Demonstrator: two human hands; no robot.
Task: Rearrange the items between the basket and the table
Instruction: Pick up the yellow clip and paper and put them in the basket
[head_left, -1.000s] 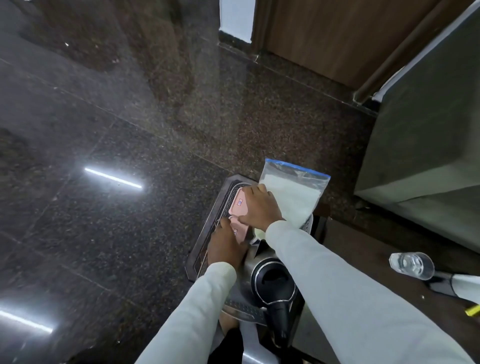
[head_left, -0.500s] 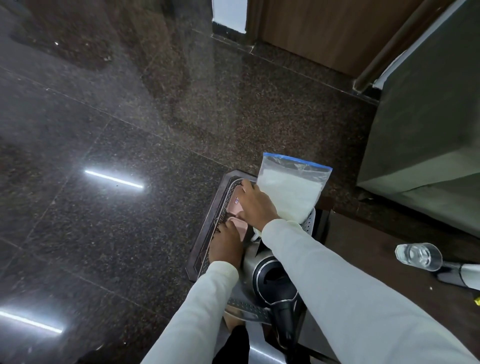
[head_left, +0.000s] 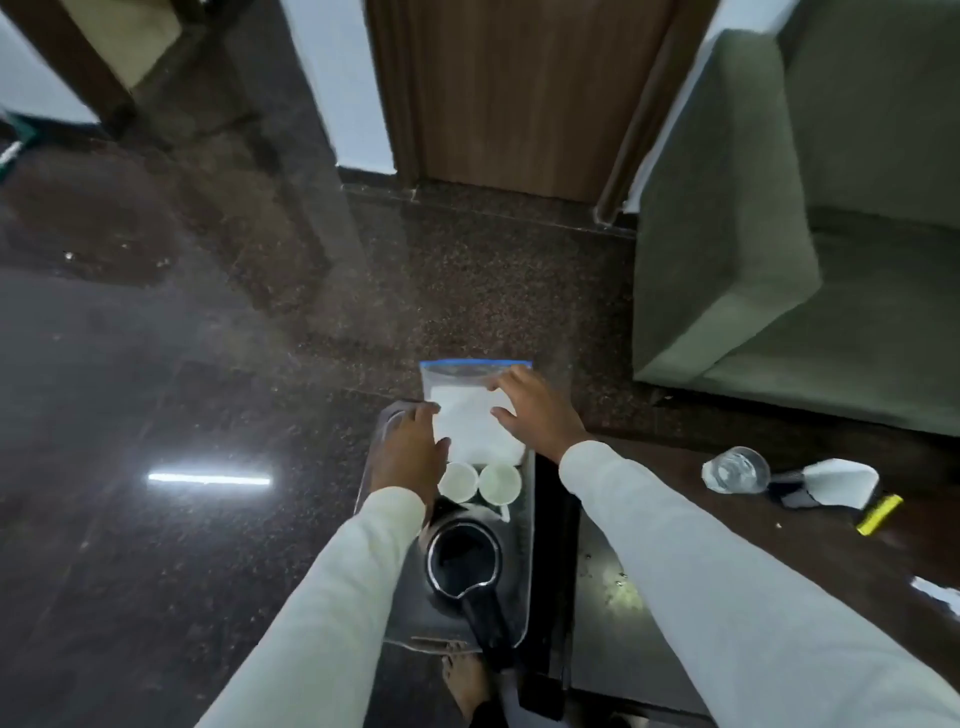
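Observation:
A metal basket (head_left: 525, 566) stands on the dark floor beside the table (head_left: 779, 551). In it are a steel kettle (head_left: 465, 556) with a black handle, two white cups (head_left: 457, 480) (head_left: 500, 483), and an upright clear zip bag (head_left: 467, 415) of white powder with a blue strip on top. My left hand (head_left: 413, 452) presses the bag's left edge. My right hand (head_left: 535, 410) grips its upper right side with fingers over the top. The pink box is not visible.
On the dark table at the right lie a tipped clear glass (head_left: 735, 470), a white-and-black object (head_left: 831, 480) and a yellow item (head_left: 880, 514). A green sofa (head_left: 753, 270) stands behind it. A bare foot (head_left: 467, 680) shows below the basket.
Both hands left the pink box and moved up onto the zip bag's sides. The pink box is out of sight and two white cups show. The camera has tilted up.

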